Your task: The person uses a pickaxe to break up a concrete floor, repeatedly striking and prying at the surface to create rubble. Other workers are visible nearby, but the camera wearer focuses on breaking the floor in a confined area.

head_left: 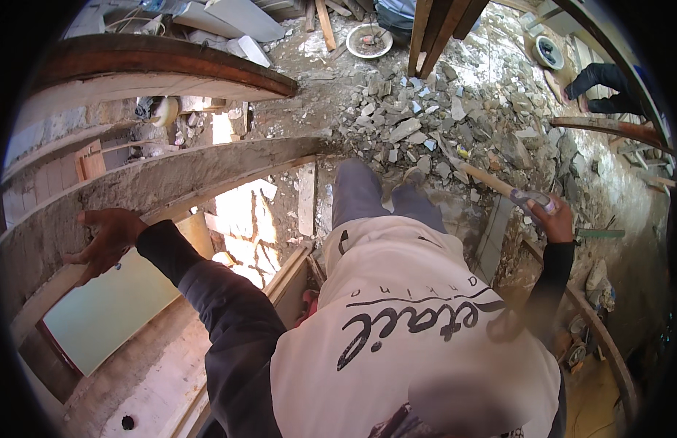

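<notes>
On the left, my left hand (108, 237) lies with spread fingers on the rough edge of a grey cement-covered wall (170, 171). It touches the wall and holds nothing. Over at the right, my right hand (554, 220) is closed round a wooden handle (492, 180) with a greyish wrapping near the grip. The handle slants toward a heap of broken rubble (419, 124). Whatever is at its far end cannot be made out among the pieces. My legs stand at the near edge of this heap.
A white basin (369, 41) stands beyond the rubble, near a partly seen person. Another bucket (548, 52) and another person's dark-clothed leg (609, 79) are at the far right. Wooden posts (442, 33) rise at the back. Left of me, a plank (307, 197) lies beside a sunlit gap.
</notes>
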A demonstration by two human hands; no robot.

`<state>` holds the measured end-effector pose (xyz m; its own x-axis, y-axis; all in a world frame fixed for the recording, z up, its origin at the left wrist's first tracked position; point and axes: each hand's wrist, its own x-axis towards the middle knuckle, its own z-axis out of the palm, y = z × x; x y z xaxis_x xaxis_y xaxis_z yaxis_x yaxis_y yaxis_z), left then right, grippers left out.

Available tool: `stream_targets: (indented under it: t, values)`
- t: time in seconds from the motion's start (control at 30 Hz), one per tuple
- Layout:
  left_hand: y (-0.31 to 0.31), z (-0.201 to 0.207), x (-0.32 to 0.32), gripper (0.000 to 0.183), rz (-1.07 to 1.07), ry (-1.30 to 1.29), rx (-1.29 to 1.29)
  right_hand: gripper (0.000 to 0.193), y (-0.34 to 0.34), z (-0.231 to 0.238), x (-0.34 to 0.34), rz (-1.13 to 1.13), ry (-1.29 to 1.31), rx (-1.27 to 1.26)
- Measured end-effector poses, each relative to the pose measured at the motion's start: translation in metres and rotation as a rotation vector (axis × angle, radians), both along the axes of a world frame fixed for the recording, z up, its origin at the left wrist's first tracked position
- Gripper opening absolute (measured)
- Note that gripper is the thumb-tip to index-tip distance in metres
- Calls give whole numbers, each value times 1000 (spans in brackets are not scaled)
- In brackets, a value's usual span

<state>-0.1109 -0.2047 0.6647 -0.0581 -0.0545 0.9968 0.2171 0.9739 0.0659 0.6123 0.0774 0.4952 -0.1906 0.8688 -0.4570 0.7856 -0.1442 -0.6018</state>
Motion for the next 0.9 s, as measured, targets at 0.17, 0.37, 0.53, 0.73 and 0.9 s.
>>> stream_targets:
  t: [0.17, 0.37, 0.53, 0.73, 0.9]
  values:
    - [11, 3, 18, 75, -108, -103, 73, 35, 7, -3, -2, -1, 19, 3]
    - [7, 2, 17, 72, -106, -75, 21, 34, 28, -8, -2, 23, 70, 6]
    - [10, 1, 14, 72, -88, -100, 77, 34, 29, -8, -4, 22, 64, 18]
    - [6, 5, 19, 73, 9, -19, 50, 34, 18, -10, -6, -20, 65, -18]
    - [1, 6, 20, 71, -114, -124, 70, 34, 28, -5, -6, -35, 76, 27]
